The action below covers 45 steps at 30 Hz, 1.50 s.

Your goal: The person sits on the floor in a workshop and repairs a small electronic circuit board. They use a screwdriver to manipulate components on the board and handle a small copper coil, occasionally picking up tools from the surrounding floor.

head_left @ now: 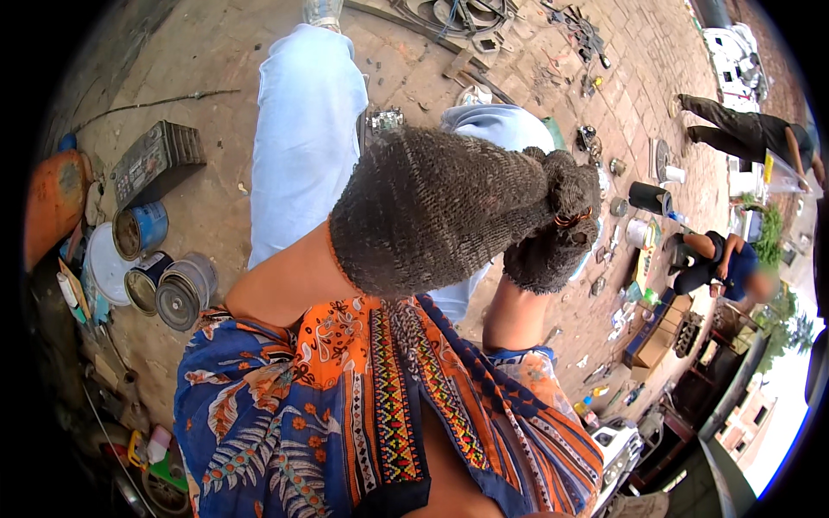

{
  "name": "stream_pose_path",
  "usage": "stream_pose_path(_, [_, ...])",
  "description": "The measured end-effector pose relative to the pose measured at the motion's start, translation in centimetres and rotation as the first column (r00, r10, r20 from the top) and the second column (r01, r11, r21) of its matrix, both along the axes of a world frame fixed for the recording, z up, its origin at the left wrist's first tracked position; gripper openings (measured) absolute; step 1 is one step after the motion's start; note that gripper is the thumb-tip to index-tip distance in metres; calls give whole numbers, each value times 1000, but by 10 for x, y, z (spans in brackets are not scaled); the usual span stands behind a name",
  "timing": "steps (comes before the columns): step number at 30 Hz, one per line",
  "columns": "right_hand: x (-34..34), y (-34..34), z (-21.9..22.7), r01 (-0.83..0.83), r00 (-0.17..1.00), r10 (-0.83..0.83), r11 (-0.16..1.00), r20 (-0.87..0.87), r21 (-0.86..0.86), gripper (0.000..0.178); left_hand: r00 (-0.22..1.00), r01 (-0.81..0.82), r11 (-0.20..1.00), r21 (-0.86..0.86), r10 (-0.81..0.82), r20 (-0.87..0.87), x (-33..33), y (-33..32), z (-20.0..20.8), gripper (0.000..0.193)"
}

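Observation:
Both my hands wear dark, grimy knit gloves and meet in front of my chest, right of centre. My left hand (449, 207) reaches across with its fingers closed. My right hand (548, 259) is closed against it from below and partly hidden behind it. A thin copper-coloured wire (573, 218) shows in small loops between the gloved fingers where the hands meet. The rest of what they grip is hidden. Beneath the hands, a small metal part (385, 119) rests on the ground between my legs in light blue trousers (302, 129).
On the left, a battery-like box (155, 164), paint tins (187, 289) and an orange container (56, 203) stand on the brick ground. A fan frame (458, 13) lies ahead. Scattered parts and a black cylinder (649, 198) are at right, near two people, one crouching (734, 268).

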State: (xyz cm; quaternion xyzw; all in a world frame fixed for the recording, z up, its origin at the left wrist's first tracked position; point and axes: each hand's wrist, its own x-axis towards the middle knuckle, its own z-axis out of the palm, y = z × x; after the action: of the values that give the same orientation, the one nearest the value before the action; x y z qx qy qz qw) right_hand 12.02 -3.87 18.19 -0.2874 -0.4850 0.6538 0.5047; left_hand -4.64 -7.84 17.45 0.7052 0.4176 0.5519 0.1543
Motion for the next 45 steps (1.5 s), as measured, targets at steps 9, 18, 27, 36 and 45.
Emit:
stream_pose_path(9, [-2, 0, -6, -93, 990, 97, 995, -103, 46, 53, 984, -92, 996, 11, 93, -155, 0, -5, 4, 26])
stream_pose_path(18, [-9, 15, -10, 295, 953, -298, 953, 52, 64, 38, 998, -51, 991, -124, 55, 31, 9, 10, 5, 26])
stream_pose_path(27, [-6, 24, 13, 197, 980, -197, 980, -20, 32, 32, 994, -87, 990, -115, 80, -71, 5, 1, -15, 18])
stream_pose_path(36, [9, 28, 15, 42, 865, -189, 950, 465, 309, 14, 984, -160, 986, -55, 163, 65, -12, 12, -8, 16])
stream_pose_path(45, [6, 14, 11, -42, 969, -35, 953, 246, 299, 23, 783, 316, 883, -347, -36, 621, -19, 40, -14, 18])
